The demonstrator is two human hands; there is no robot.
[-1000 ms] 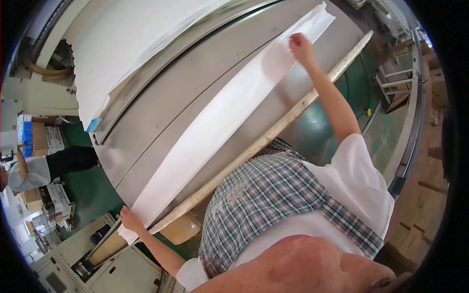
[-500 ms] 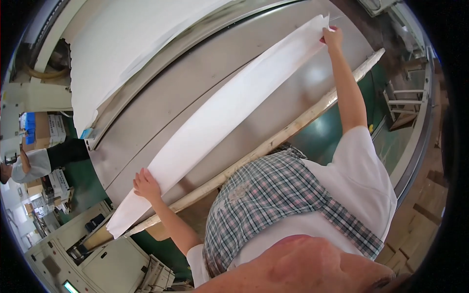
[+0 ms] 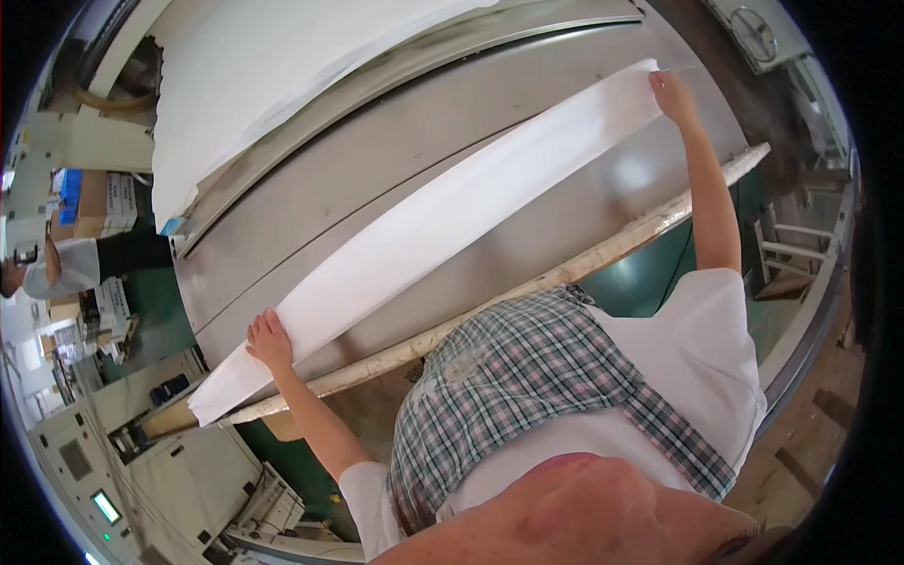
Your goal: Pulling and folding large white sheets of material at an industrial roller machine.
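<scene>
A long, folded white sheet, cloth or paper, lies slantwise across the smooth metal table. Near its left end, my left hand rests on the sheet with its fingers stretched out flat. At the far right end, my right hand closes on the sheet's corner; its fingertips are partly blurred and hidden. Between the two hands the sheet lies smooth and lengthwise.
A pale padded bar runs along the table's near edge. Beyond a raised metal rail spreads wide white material. Another person stands at the left. A machine cabinet stands lower left, a white rack at the right.
The whole view has turned and shifted a little. Both hands stay at the two ends of the sheet; a corner that stuck up beside my right hand now shows less.
</scene>
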